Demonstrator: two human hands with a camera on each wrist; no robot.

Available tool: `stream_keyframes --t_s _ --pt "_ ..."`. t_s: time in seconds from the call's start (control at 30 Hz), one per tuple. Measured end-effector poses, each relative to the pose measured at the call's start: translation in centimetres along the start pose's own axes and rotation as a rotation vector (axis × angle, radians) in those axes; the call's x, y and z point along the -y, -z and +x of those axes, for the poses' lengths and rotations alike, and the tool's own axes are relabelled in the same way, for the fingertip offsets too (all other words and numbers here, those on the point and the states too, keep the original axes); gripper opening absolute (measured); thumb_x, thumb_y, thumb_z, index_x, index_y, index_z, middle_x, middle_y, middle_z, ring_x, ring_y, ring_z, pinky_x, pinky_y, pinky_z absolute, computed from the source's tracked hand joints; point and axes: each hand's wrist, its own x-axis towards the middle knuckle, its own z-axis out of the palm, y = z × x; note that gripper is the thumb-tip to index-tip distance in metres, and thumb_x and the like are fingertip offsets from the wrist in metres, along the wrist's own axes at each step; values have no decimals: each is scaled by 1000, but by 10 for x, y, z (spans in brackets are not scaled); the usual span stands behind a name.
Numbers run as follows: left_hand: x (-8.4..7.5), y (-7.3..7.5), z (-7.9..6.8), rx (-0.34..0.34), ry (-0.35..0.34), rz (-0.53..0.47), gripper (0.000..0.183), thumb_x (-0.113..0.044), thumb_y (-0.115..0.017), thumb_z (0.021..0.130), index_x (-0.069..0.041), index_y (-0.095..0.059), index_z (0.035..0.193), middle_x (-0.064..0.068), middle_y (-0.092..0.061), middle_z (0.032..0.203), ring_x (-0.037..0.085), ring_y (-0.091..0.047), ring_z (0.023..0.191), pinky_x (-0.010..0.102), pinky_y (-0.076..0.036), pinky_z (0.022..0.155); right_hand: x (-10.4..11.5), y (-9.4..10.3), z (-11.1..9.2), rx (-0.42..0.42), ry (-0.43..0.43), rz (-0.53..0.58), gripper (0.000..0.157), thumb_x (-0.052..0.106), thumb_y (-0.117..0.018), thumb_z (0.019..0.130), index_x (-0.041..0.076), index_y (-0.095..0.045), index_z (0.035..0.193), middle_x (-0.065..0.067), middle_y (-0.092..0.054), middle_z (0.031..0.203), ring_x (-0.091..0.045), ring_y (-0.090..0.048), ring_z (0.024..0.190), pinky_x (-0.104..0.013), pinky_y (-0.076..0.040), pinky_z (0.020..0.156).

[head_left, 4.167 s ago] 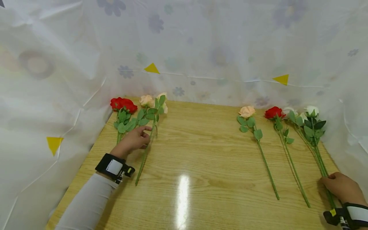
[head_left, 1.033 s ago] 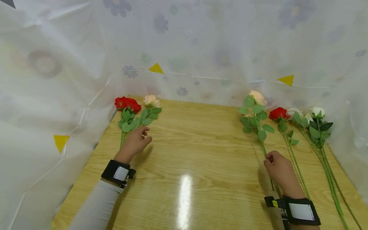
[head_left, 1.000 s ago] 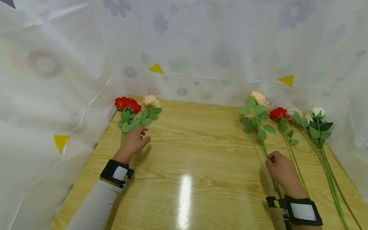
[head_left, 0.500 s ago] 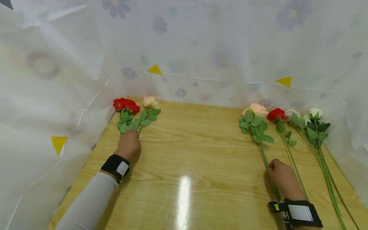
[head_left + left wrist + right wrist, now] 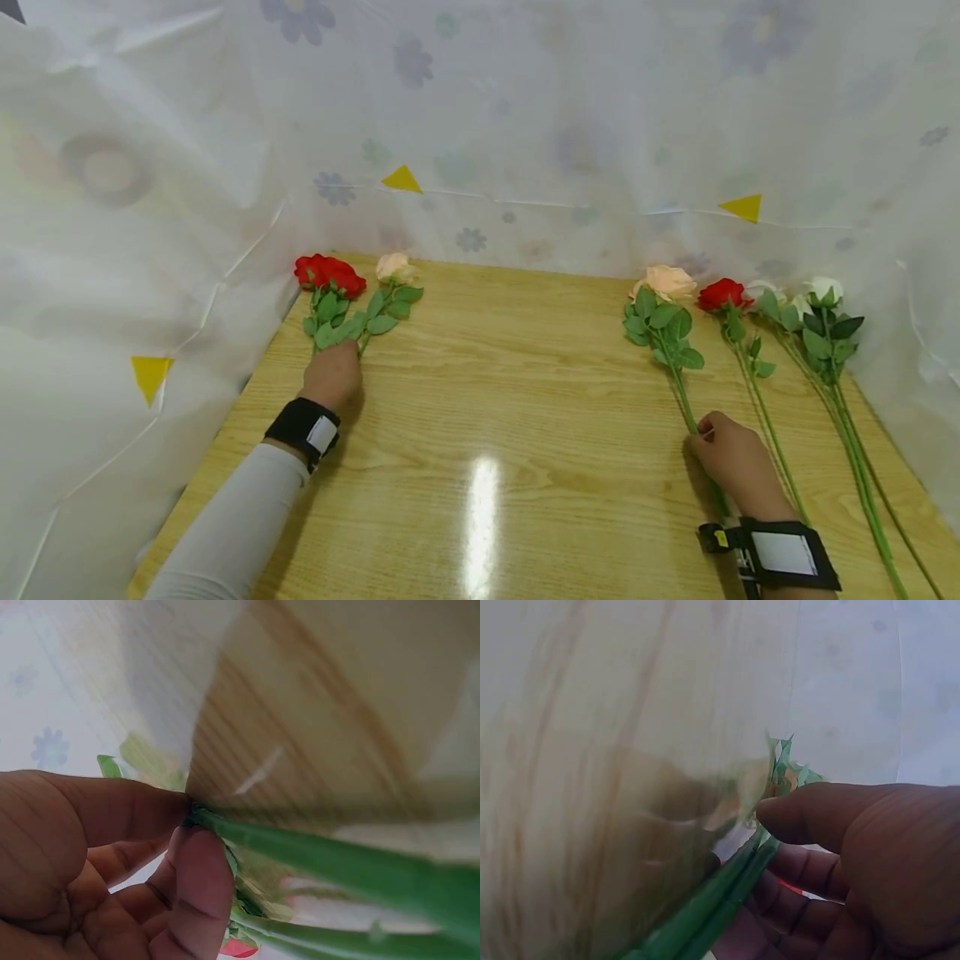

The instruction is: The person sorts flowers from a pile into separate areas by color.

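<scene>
At the left of the table, my left hand [image 5: 333,377] is down at the stem of a peach rose [image 5: 395,268]. Its thumb and forefinger pinch the green stem [image 5: 330,862] in the left wrist view. Two red roses [image 5: 330,273] lie just left of it, their stems partly behind the hand. Over on the right, my right hand [image 5: 738,462] holds the stems of two peach roses [image 5: 667,283], whose heads overlap near the back edge. The paired stems [image 5: 712,900] run between thumb and curled fingers in the right wrist view.
A single red rose [image 5: 723,293] lies right of the peach pair, and several white roses [image 5: 823,290] lie beyond it near the right edge. A patterned white sheet [image 5: 525,125] with yellow triangles surrounds the wooden table [image 5: 510,375].
A peach rose has gone from the left to the right group. My right hand, earlier at the white roses, has lowered it beside the other peach one. My left hand has pinched the remaining peach stem.
</scene>
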Motion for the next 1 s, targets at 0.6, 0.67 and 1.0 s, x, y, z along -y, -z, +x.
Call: stream_keyframes --t_s 0.6,0.67,1.0 --pt "-6 -1 7 -21 -60 119 20 2 -44 91 1 -62 81 22 -64 82 36 -61 75 52 -54 61 -2 12 -3 60 -46 24 53 38 -45 97 -11 -51 114 -25 -63 94 -22 -56 67 -37 -45 53" --pt "-8 -3 6 -34 -69 117 20 3 -44 90 3 -63 82 23 -64 82 37 -61 76 52 -54 63 -3 12 -3 66 -49 30 54 40 -44 97 -11 -51 115 -27 -62 98 -23 -56 69 -38 -45 54" --pt "-17 -1 3 -46 -120 22 16 -1 -48 85 3 -64 89 20 -62 83 34 -57 77 49 -51 66 -9 15 -3 94 -85 61 62 46 -40 97 -11 -47 121 -30 -59 106 -26 -58 76 -40 -46 59"
